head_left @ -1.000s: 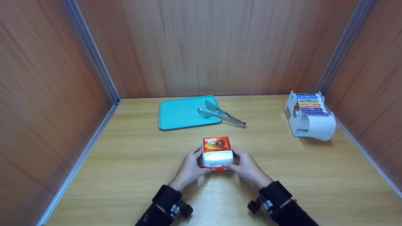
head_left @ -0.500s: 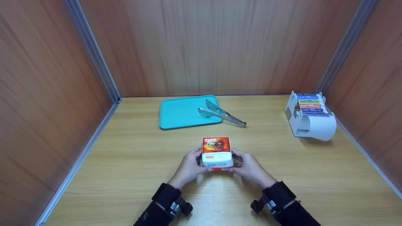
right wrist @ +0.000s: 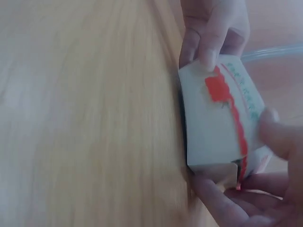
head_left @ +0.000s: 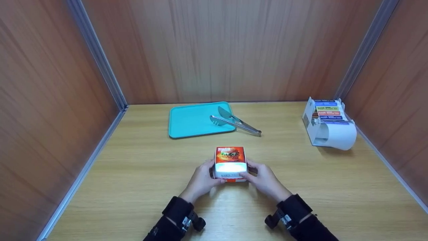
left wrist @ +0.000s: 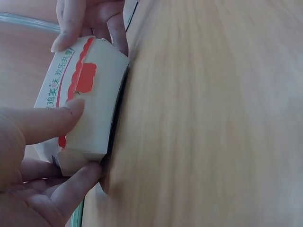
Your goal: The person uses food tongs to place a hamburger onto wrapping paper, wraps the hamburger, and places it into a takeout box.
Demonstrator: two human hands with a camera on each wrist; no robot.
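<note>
A small burger box (head_left: pixel 230 154) with a red burger picture on its lid sits low over the table between both hands, its lid closed. My left hand (head_left: pixel 201 178) grips its left side, the thumb (left wrist: pixel 52 124) lying on the front wall near the red scalloped lid edge. On the opposite side my right hand (head_left: pixel 266 180) holds the box, fingers along the side wall and thumb (right wrist: pixel 279 137) against the front of the lid. A red tab (right wrist: pixel 217 89) shows at the middle of the front wall in both wrist views. The box's back side is hidden.
Behind the box lies a turquoise tray (head_left: pixel 190 122), with metal tongs (head_left: pixel 242 125) resting across its right edge. A white dispenser (head_left: pixel 329 125) of colourful packets stands at the right by the wall. Wooden panels enclose the table (head_left: pixel 133 167) at the back and sides.
The right thumb moved down to the box's lower front corner, then back up onto the lid front. The left hand and the box have stayed almost in place.
</note>
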